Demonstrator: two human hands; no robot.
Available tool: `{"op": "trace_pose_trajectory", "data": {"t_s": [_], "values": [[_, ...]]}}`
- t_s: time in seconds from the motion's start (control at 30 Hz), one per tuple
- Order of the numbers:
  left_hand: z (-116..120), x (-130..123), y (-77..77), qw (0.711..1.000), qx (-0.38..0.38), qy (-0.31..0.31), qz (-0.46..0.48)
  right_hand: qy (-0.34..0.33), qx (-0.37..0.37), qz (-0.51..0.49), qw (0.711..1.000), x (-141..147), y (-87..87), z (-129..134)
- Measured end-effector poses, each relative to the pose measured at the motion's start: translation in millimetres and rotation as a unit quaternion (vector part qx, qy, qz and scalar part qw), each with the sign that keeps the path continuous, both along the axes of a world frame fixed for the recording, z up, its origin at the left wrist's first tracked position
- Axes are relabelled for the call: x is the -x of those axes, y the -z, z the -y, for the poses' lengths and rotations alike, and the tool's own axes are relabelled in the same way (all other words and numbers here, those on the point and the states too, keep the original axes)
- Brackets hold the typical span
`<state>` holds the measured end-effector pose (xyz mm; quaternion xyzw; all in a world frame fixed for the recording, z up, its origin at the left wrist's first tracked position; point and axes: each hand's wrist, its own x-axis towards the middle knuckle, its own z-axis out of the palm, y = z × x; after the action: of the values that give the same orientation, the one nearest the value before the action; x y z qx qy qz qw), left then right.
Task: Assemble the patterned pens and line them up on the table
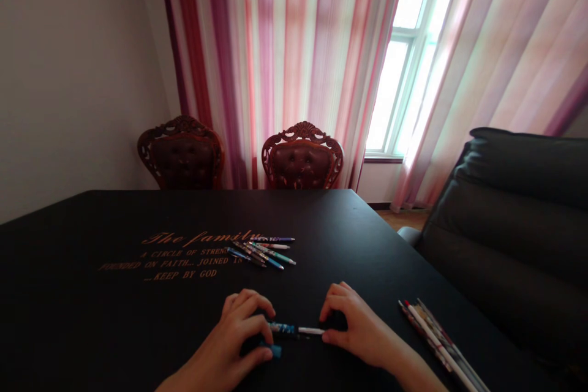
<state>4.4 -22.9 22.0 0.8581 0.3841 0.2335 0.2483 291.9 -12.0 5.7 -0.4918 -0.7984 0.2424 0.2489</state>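
Observation:
Low over the near part of the table, my left hand (243,331) is curled, its thumb and index finger closed at a small blue pen part (276,351). A blue patterned pen barrel (282,328) sticks out past the fingers of that hand. To its right lies a slim white pen piece (310,331), in line with the barrel and with a narrow gap between them. My right hand (351,324) has its thumb and fingertips closed at the right end of this white piece. A thin dark piece beneath the barrel is too dim to identify.
Several pens (264,252) lie in a loose pile beyond my hands, partly over gold lettering on the black table (321,214). More pens (438,340) lie bunched at the right. Two carved chairs (303,159) stand behind; a dark padded seat (514,214) is at the right.

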Motion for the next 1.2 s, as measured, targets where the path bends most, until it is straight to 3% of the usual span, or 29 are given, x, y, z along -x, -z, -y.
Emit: {"op": "trace_pose_trajectory", "data": {"t_s": [0.23,0.5,0.77,0.97,1.2], "values": [[-7.9,2.8,16.4,0.99,0.037,-0.119,0.066,0.049,-0.005,-0.096,0.994,10.8,-8.5,2.0],[-1.3,-4.4,7.2,0.99,0.051,-0.106,0.082,0.023,0.005,-0.111,0.994,34.8,-9.8,18.2],[0.8,-6.5,6.7,0.99,0.037,-0.104,0.083,0.019,-0.025,-0.127,0.991,32.7,-13.7,16.4],[3.2,-11.4,8.8,0.987,0.036,-0.121,0.095,0.07,0.005,-0.162,0.984,34.1,-8.0,16.9],[6.2,-14.8,16.2,0.986,0.036,-0.125,0.104,0.076,0.012,-0.189,0.979,43.2,-0.2,21.7]]}}
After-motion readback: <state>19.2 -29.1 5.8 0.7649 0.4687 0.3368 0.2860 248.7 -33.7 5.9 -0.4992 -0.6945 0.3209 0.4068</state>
